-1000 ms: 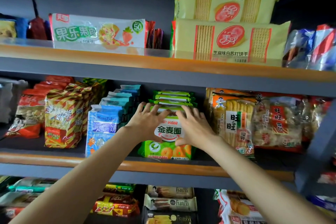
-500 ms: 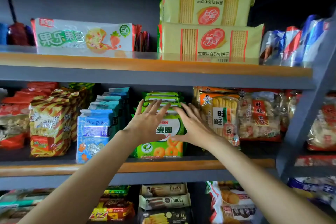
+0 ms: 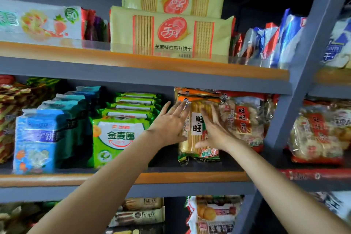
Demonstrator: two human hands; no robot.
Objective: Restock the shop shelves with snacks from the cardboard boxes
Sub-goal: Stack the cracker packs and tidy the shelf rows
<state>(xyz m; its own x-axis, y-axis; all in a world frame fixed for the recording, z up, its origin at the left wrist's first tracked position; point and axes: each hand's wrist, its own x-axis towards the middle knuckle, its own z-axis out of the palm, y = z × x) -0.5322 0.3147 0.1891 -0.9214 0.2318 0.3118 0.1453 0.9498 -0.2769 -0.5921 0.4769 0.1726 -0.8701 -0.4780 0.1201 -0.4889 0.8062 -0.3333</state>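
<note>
**Squaring up the rice-cracker row on the middle shelf**

Shop shelving in grey metal with orange front edges fills the view, three tiers packed with snack bags. On the middle shelf [image 3: 190, 176], toward its right end, both hands reach in at the front bag of a row of orange-topped rice-cracker packs [image 3: 197, 129]. The left hand [image 3: 169, 125] lies with straight, spread fingers against the pack's left side; the right hand [image 3: 214, 131], fingers equally straight, sits against its front and right side. Neither hand curls round anything; they bracket the bag, probably to nudge it upright and flush with the front edge so the label faces out. Just left stands the row of green biscuit bags [image 3: 117, 138], already lined up front to back, then the blue bags [image 3: 38, 138]. Two yellow cracker packs [image 3: 171, 32] are stacked flat on the upper shelf. No cardboard box is in view.
</note>
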